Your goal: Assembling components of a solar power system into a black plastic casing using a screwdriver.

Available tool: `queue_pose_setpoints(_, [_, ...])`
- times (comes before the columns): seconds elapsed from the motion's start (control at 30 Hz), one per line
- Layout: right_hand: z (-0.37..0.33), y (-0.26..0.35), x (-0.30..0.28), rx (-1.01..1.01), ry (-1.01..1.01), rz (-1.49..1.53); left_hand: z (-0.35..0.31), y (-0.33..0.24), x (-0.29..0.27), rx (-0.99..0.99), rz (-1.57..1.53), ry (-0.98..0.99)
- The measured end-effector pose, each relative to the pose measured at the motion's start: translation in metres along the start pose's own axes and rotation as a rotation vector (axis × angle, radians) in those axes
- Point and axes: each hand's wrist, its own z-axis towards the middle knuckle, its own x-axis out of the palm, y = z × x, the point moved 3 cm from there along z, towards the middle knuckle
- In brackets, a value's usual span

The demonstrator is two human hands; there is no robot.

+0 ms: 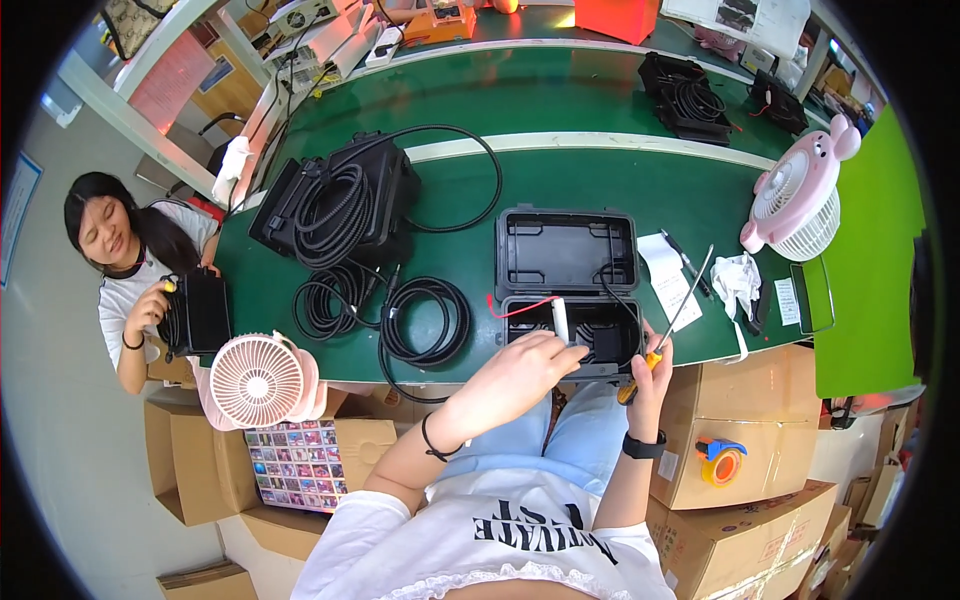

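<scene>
An open black plastic case (566, 252) lies at the table's front edge, its lid tipped back. Over its lower half, my left hand (530, 368) has its fingers closed around a slim white cylindrical piece (560, 320). A red wire (524, 308) curves left from near the top of that piece. Dark parts inside the case are partly covered by my hand. At the case's right side, my right hand (650, 382) grips a screwdriver (686, 298) by its yellow handle, the shaft slanting up and right. A thin black cable (622, 295) runs down near the case's right side.
Coiled black cables (425, 320) and black cases (375, 190) lie to the left. A pink fan (258, 380) stands front left; another fan (800, 190) stands right. Paper (668, 280), a pen (686, 262) and crumpled tissue (736, 284) lie nearby. A co-worker (140, 260) handles a black case at far left.
</scene>
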Motion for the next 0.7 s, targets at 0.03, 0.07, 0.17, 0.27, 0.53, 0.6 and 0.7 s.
queue_pose_setpoints(0.03, [0.000, -0.002, -0.001, 0.052, -0.012, 0.029, 0.004, 0.001, 0.000, 0.002, -0.001, 0.000])
queue_pose_setpoints(0.07, [0.000, -0.003, -0.002, 0.051, -0.013, 0.028, 0.009, 0.002, 0.001, -0.006, -0.128, 0.036])
queue_pose_setpoints(0.17, [0.001, -0.004, -0.003, -0.004, -0.010, -0.008, 0.023, 0.005, 0.000, 0.039, -0.283, 0.082])
queue_pose_setpoints(0.27, [0.000, -0.002, -0.001, -0.014, -0.021, -0.017, 0.034, 0.005, -0.002, 0.196, -0.296, 0.029])
queue_pose_setpoints(0.53, [0.001, -0.006, -0.005, -0.025, 0.023, 0.029, 0.032, 0.003, -0.002, 0.195, -0.406, 0.048])
queue_pose_setpoints(0.6, [0.000, -0.007, -0.006, -0.010, 0.022, 0.013, 0.027, 0.015, 0.010, 0.045, -0.134, -0.035])
queue_pose_setpoints(0.7, [0.001, -0.005, -0.005, -0.002, 0.019, -0.018, 0.028, 0.017, 0.016, -0.030, -0.052, 0.099])
